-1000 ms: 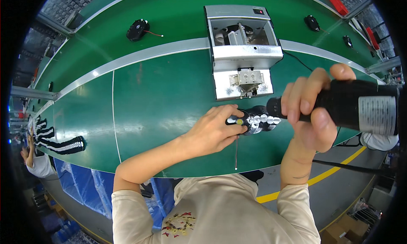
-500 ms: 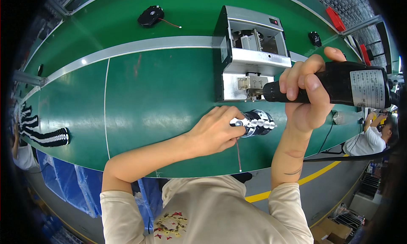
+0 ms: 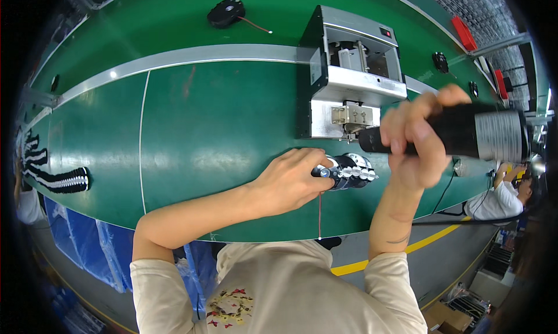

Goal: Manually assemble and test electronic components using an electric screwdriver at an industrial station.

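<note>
My right hand [image 3: 419, 133] is wrapped round a black electric screwdriver [image 3: 465, 130], held level above the table with its narrow end pointing left. That end is just in front of a silver and black screw feeder [image 3: 363, 78]. The hand and tool are smeared by motion. My left hand [image 3: 293, 180] is closed on the left end of a row of black round parts with silver fittings [image 3: 356, 172], lying on the green table. From beneath it a thin red wire [image 3: 319, 218] runs toward the table's near edge. The fingertips' exact hold is partly hidden.
A black round part with a red wire [image 3: 226, 13] lies on the far green strip, beyond a metal rail [image 3: 203, 54]. Smaller black parts [image 3: 440, 62] lie at far right. Another black-and-silver row [image 3: 64, 180] sits at left. A co-worker [image 3: 504, 194] is at right.
The screwdriver's tip has come away from the feeder's front bracket, toward me. The black part on the far strip has shifted right. My left hand stays on the row of parts.
</note>
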`<state>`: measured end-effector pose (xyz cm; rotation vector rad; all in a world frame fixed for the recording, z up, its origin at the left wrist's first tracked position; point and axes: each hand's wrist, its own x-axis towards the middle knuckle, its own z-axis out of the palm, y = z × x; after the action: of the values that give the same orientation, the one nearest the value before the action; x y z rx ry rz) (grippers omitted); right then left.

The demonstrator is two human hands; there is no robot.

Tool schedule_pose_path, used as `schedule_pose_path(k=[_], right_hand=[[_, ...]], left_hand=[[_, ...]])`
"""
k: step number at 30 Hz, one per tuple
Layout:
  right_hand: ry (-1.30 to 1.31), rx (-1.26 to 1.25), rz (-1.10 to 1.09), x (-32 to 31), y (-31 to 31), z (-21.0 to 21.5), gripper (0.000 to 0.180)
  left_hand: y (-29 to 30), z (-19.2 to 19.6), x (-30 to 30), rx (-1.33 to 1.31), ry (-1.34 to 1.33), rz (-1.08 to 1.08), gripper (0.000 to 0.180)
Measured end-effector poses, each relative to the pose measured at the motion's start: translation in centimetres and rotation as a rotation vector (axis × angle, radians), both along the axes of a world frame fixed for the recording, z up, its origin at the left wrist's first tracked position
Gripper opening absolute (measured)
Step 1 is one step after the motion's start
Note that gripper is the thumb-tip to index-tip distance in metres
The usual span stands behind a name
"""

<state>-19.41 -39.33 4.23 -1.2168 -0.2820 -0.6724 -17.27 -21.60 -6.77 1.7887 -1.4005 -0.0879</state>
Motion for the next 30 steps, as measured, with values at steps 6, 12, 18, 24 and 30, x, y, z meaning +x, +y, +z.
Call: schedule_pose_path(k=[6, 12, 18, 24, 30], right_hand=[[0.070, -0.064, -0.031, -2.9, 1.1, -0.9, 0.046], [0.117, -0.064, -0.034, -3.2, 1.4, -2.4, 0.046], [0.140, -0.157, -0.010, -3.5, 1.2, -3.3, 0.042], [0.142, -0.184, 0.039, -3.6, 1.6, -3.3, 0.040], [0.052, -0.049, 0.084, -3.1, 0.7, -2.3, 0.052]], left_hand=[[0.0, 0.3, 0.1, -0.001, 0.017, -0.001, 0.020], [-0.1, 0.4, 0.2, -0.019, 0.033, -0.003, 0.019], [-0.1, 0.2, 0.2, -0.032, 0.039, -0.007, 0.018], [0.1, 0.3, 0.2, -0.020, 0.036, -0.013, 0.018], [0.1, 0.1, 0.2, 0.021, 0.057, -0.043, 0.022]])
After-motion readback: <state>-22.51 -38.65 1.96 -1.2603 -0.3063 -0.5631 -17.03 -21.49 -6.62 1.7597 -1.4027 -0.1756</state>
